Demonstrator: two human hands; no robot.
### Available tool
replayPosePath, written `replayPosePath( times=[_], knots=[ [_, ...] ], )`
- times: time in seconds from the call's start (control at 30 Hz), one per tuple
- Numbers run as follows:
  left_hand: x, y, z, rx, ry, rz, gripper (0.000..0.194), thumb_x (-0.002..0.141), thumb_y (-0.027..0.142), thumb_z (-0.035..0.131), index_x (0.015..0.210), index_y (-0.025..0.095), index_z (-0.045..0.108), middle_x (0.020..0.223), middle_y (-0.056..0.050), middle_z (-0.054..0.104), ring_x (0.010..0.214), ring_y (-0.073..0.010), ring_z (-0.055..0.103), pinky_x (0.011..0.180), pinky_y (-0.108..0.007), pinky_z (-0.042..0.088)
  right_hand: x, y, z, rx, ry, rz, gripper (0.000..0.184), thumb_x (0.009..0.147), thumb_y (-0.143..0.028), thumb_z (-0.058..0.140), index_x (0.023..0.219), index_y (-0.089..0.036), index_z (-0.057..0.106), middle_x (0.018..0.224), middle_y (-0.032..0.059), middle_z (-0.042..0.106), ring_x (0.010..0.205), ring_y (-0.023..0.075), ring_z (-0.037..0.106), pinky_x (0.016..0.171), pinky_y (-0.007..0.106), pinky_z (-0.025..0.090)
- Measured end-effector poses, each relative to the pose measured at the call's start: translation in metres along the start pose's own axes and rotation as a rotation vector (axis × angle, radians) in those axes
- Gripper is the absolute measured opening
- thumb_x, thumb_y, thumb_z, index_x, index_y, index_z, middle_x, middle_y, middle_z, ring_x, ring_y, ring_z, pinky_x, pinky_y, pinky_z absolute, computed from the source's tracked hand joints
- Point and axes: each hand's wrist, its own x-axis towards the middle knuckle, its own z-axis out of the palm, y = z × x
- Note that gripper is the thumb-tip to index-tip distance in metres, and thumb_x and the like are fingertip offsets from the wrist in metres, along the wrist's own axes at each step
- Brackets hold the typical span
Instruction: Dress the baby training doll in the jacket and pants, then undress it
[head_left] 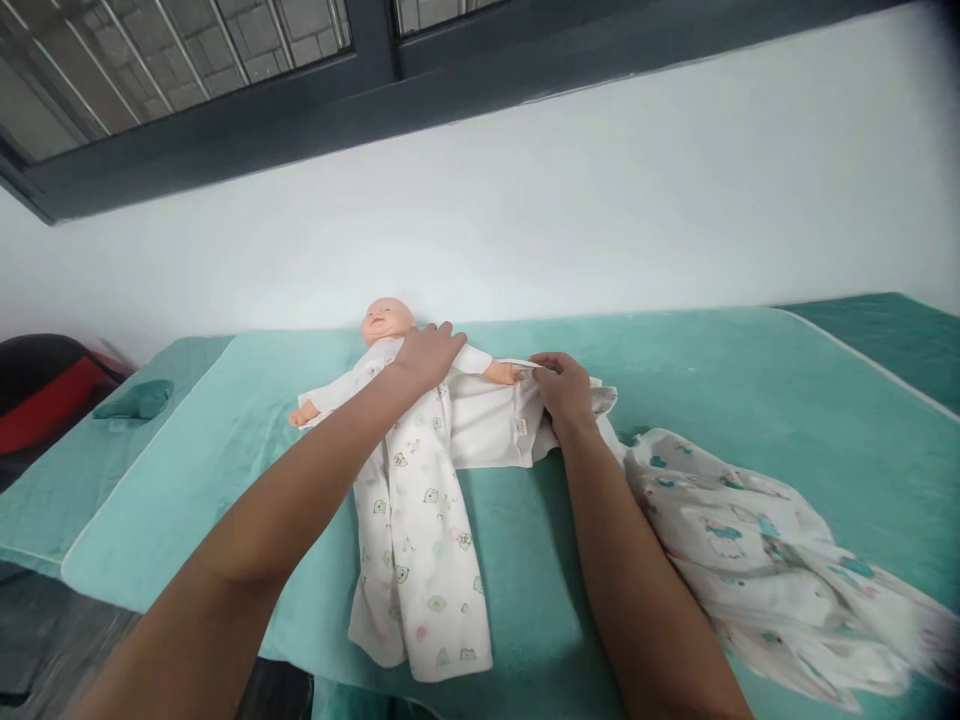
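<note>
A baby doll [387,320] lies face up on a green-covered bed, its arms stretched out to both sides in white sleeves. Printed white baby trousers [431,520] extend down from its body toward me. My left hand [431,355] is closed over the doll's shoulder and upper arm on the right side; its fingertips are partly hidden. Just past the doll's hand [501,373], my right hand [564,395] pinches the upper edge of a white baby garment [487,420]. This garment is spread under the doll's arm, with a small label showing.
A crumpled printed cloth [750,560] lies on the bed [750,380] beside my right forearm. Behind the bed rises a white wall [525,230] below a dark window frame [225,125]. At far left is a black and red object [52,400].
</note>
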Motion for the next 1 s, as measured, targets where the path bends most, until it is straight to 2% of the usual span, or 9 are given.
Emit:
replayPosePath(
  times=[0.1, 0.27, 0.4, 0.47, 0.57, 0.7, 0.77, 0.87, 1.0],
  knots=[
    [-0.002, -0.003, 0.002, -0.039, 0.026, -0.006, 0.044, 0.091, 0.001, 0.048, 0.129, 0.022, 0.056, 0.123, -0.012, 0.062, 0.111, -0.0272, 0.061, 0.088, -0.039, 0.045, -0.001, -0.001, 0.001, 0.08, -0.007, 0.033, 0.031, 0.058, -0.025, 0.06, 0.086, -0.02, 0.071, 0.092, 0.0049, 0.074, 0.084, 0.0222, 0.065, 0.079, 0.036, 0.05],
    [0.003, 0.001, 0.011, -0.099, 0.032, -0.016, 0.042, 0.09, 0.002, 0.048, 0.127, 0.021, 0.056, 0.121, -0.011, 0.064, 0.11, -0.028, 0.061, 0.089, -0.041, 0.046, -0.007, -0.014, 0.001, 0.533, -0.112, 0.189, 0.044, 0.051, -0.022, 0.071, 0.094, -0.022, 0.071, 0.105, 0.0045, 0.076, 0.084, 0.0196, 0.067, 0.066, 0.028, 0.049],
    [0.003, 0.012, 0.025, -0.203, 0.015, -0.025, 0.039, 0.093, 0.007, 0.048, 0.129, 0.02, 0.058, 0.124, -0.012, 0.066, 0.117, -0.0291, 0.062, 0.096, -0.043, 0.047, -0.003, -0.013, -0.005, 0.642, -0.061, 0.186, 0.042, 0.049, -0.013, 0.065, 0.09, -0.023, 0.069, 0.113, 0.0033, 0.075, 0.098, 0.0193, 0.069, 0.07, 0.026, 0.051],
    [-0.006, 0.015, 0.033, -0.307, 0.079, -0.042, 0.034, 0.097, 0.016, 0.049, 0.13, 0.02, 0.058, 0.129, -0.011, 0.067, 0.123, -0.0294, 0.061, 0.102, -0.045, 0.045, 0.0, -0.009, -0.007, 0.582, -0.005, 0.132, 0.039, 0.051, -0.012, 0.059, 0.087, -0.023, 0.068, 0.106, 0.0032, 0.076, 0.1, 0.0196, 0.07, 0.077, 0.029, 0.054],
    [-0.034, 0.011, 0.052, -0.507, 0.313, -0.104, 0.03, 0.101, 0.026, 0.049, 0.129, 0.022, 0.06, 0.133, -0.009, 0.068, 0.127, -0.0276, 0.059, 0.111, -0.046, 0.042, -0.002, -0.006, -0.001, 0.354, 0.025, -0.002, 0.037, 0.056, -0.015, 0.054, 0.089, -0.022, 0.068, 0.1, 0.0049, 0.075, 0.1, 0.0217, 0.07, 0.09, 0.038, 0.054],
    [-0.079, -0.009, 0.094, -0.867, 0.753, -0.432, 0.028, 0.101, 0.032, 0.048, 0.122, 0.023, 0.065, 0.133, -0.009, 0.067, 0.13, -0.025, 0.057, 0.115, -0.043, 0.042, -0.027, -0.014, 0.024, -0.16, -0.165, -0.214, 0.029, 0.077, -0.027, 0.057, 0.103, -0.023, 0.07, 0.11, 0.0103, 0.075, 0.108, 0.0287, 0.068, 0.104, 0.053, 0.048],
    [-0.093, -0.021, 0.116, -1.065, 0.785, -0.597, 0.03, 0.1, 0.039, 0.052, 0.122, 0.025, 0.065, 0.131, -0.009, 0.066, 0.127, -0.0252, 0.058, 0.112, -0.043, 0.045, -0.045, -0.021, 0.04, -0.36, -0.256, -0.37, 0.033, 0.088, -0.038, 0.056, 0.115, -0.025, 0.069, 0.127, 0.012, 0.072, 0.126, 0.0326, 0.061, 0.117, 0.061, 0.033],
    [-0.099, -0.032, 0.135, -1.259, 0.694, -0.646, 0.035, 0.097, 0.045, 0.056, 0.124, 0.025, 0.065, 0.135, -0.009, 0.062, 0.131, -0.0247, 0.056, 0.114, -0.042, 0.043, -0.071, -0.028, 0.057, -0.424, -0.384, -0.532, 0.041, 0.097, -0.047, 0.051, 0.133, -0.03, 0.063, 0.153, 0.0081, 0.057, 0.151, 0.0322, 0.038, 0.127, 0.064, 0.008],
    [-0.092, -0.028, 0.137, -1.294, 0.678, -0.62, 0.032, 0.096, 0.044, 0.058, 0.121, 0.026, 0.066, 0.137, -0.01, 0.057, 0.134, -0.0249, 0.052, 0.118, -0.044, 0.04, -0.087, -0.035, 0.065, -0.359, -0.563, -0.503, 0.045, 0.103, -0.048, 0.042, 0.143, -0.033, 0.056, 0.16, 0.0049, 0.048, 0.155, 0.0279, 0.031, 0.128, 0.061, 0.002]
  ],
)
